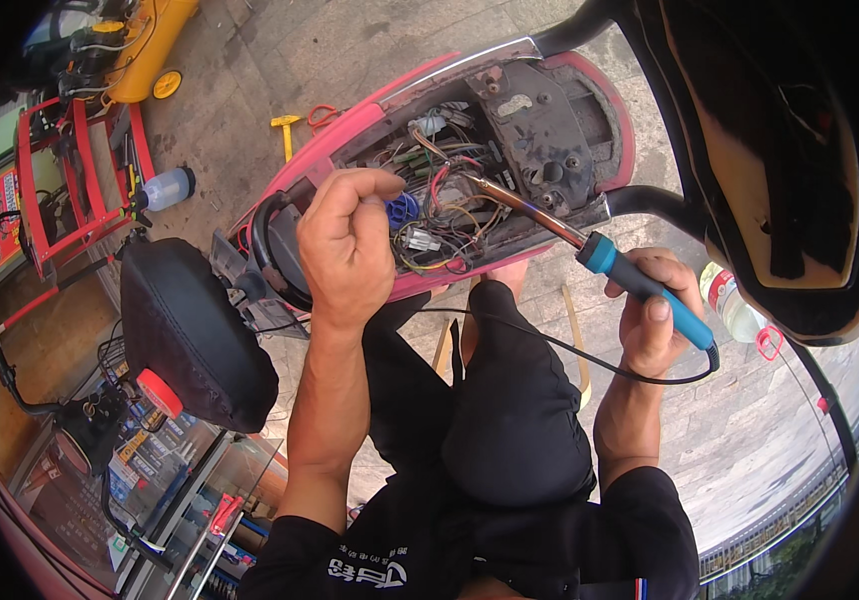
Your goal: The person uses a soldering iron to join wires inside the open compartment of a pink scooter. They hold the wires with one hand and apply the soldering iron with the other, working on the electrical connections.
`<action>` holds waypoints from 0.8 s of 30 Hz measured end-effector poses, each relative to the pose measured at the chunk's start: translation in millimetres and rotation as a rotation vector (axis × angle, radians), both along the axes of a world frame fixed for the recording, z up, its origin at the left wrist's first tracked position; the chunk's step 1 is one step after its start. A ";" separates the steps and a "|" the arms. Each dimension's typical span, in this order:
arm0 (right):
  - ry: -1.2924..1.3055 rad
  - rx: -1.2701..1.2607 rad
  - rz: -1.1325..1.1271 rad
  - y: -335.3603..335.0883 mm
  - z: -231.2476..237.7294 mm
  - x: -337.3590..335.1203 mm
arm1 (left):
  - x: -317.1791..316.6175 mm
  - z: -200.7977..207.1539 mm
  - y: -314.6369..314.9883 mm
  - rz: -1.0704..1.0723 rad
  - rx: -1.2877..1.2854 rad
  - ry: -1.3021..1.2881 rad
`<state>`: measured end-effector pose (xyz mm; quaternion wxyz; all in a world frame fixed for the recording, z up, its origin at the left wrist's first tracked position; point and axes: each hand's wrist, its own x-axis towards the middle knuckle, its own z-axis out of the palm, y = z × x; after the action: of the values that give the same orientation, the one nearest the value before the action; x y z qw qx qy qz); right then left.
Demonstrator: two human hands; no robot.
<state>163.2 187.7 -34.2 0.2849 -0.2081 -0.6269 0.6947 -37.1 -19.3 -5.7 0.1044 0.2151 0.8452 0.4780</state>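
My right hand [655, 305] is wrapped round the handle of a soldering iron [640, 280], black and blue with a long copper-coloured shaft. Its tip reaches over the wires in the open compartment of a red scooter body [290, 185]. Curled closed above the compartment's near left part is my left hand [350, 245]; whatever its fingers may pinch is hidden. Right beside those fingers shows a blue ribbed round thing [403, 209]. Red, black and yellow wires [440, 190] lie tangled in the compartment, with a white connector [422, 240] near its closer edge.
The iron's black cord [560, 345] runs across my knees. A black scooter seat [185, 330] stands at left, and another dark seat [780, 150] hangs open at right. On the paving lie a yellow hammer [287, 135] and red-handled scissors [322, 117]. A red rack [80, 180] stands far left.
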 end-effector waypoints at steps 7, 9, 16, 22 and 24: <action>0.046 -0.022 -0.017 2.5 1.0 5.7 | 9.8 -1.1 4.4 0.054 0.183 -0.132; 0.055 -0.029 -0.003 2.6 1.3 7.2 | 10.0 -2.8 5.7 0.064 0.235 -0.123; 0.044 -0.019 -0.007 0.4 2.9 1.6 | 7.3 3.2 4.1 0.097 0.247 -0.164; 0.017 0.003 -0.007 0.7 3.7 -4.2 | 3.1 4.8 7.9 0.085 0.086 -0.096; 0.010 0.006 -0.001 0.6 3.5 -4.8 | 2.0 4.4 10.1 0.061 0.039 -0.066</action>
<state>158.5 188.3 -30.7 0.2892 -0.2041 -0.6275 0.6936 -35.1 -9.2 -1.3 0.1131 0.1753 0.8381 0.5041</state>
